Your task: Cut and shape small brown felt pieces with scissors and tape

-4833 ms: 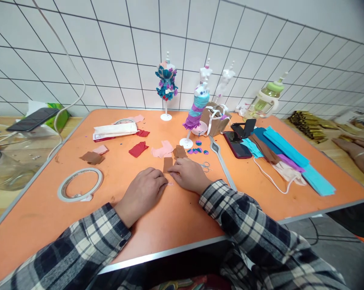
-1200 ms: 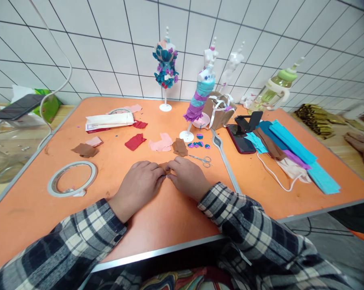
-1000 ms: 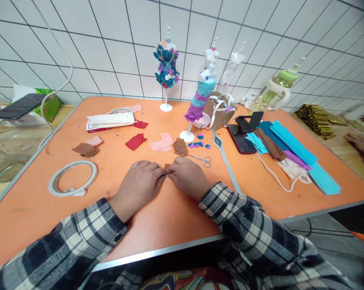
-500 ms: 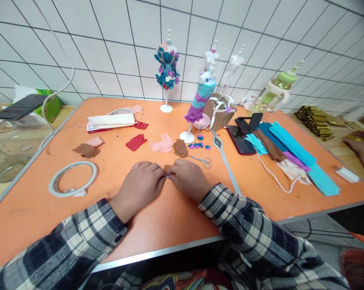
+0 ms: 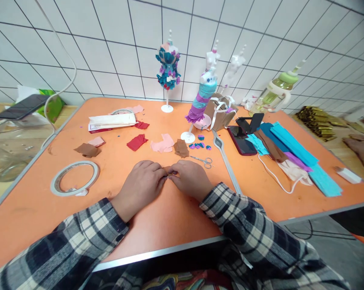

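My left hand [image 5: 143, 183] and my right hand [image 5: 190, 179] meet low over the orange table, fingertips pinched together. Between them shows a sliver of brown crepe paper [image 5: 167, 169], mostly covered by the fingers. Just beyond my right hand lie small scissors [image 5: 202, 160] and a stack of brown crepe paper pieces [image 5: 181, 148]. Pink pieces [image 5: 163, 143] and a red piece [image 5: 137, 142] lie farther back. Small purple-and-teal paper bits [image 5: 196, 146] rest near the base of a mini dress form [image 5: 201, 96] wrapped in blue and purple paper.
A tape roll [image 5: 55, 182] lies at left on the table [image 5: 157, 229]. Another decorated dress form [image 5: 168, 68] stands at the back. On the right are a phone [image 5: 241, 141], crepe strips [image 5: 293, 141], a zipper strip [image 5: 228, 163] and a bottle [image 5: 272, 94]. Another person's hand [image 5: 361, 149] shows far right.
My fingers have shifted slightly on the brown paper, and less of it shows now. The whole view has moved a little; the other things stay in place.
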Demonstrator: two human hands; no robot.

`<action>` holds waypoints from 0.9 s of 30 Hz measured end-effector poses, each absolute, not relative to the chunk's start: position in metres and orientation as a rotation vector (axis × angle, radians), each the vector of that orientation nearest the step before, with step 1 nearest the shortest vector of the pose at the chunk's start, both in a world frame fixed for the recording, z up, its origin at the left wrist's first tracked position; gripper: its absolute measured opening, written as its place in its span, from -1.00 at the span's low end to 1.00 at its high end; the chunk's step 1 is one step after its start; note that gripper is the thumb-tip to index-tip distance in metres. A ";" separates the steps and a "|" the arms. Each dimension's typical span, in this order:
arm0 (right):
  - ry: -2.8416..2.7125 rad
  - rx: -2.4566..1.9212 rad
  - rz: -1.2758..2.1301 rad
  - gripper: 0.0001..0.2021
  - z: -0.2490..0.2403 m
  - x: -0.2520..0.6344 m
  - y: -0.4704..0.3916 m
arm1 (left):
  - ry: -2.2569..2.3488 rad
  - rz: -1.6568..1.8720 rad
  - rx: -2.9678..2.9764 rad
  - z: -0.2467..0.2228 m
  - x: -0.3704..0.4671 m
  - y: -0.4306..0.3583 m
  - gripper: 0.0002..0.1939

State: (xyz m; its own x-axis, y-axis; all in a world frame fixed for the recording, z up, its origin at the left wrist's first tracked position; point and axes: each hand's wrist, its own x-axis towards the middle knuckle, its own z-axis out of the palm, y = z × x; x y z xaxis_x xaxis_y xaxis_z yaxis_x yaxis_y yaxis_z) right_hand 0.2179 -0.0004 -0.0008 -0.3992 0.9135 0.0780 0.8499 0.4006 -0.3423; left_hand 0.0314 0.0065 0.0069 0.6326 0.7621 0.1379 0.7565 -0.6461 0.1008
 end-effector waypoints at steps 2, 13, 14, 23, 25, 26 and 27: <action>-2.409 -1.544 0.361 -0.80 -0.001 0.218 0.000 | 1.300 0.272 2.817 0.007 0.032 0.007 -0.77; -2.455 -1.560 0.257 -0.80 0.001 0.217 -0.003 | 1.314 0.293 2.826 0.007 0.032 0.007 -0.78; -2.467 -1.569 0.252 -0.80 0.001 0.217 -0.003 | 1.316 0.299 2.825 0.007 0.032 0.006 -0.78; -2.517 -1.545 0.248 -0.78 -0.001 0.217 0.000 | 1.328 0.315 2.862 0.008 0.033 0.005 -0.80; -2.516 -1.531 0.238 -0.77 -0.002 0.217 0.001 | 1.326 0.320 2.876 0.007 0.033 0.005 -0.79; -2.514 -1.531 0.230 -0.77 -0.002 0.217 0.001 | 1.321 0.315 2.880 0.007 0.033 0.005 -0.78; -2.512 -1.535 0.222 -0.77 -0.003 0.217 0.001 | 1.316 0.309 2.883 0.007 0.033 0.005 -0.78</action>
State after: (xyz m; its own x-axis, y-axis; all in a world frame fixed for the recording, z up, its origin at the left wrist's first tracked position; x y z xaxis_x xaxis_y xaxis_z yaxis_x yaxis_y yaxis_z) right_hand 0.2174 0.0007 -0.0032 -0.4464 0.8910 0.0826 0.8627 0.4530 -0.2248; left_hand 0.0331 0.0050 0.0072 0.6398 0.7439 0.1929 0.7521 -0.6577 0.0421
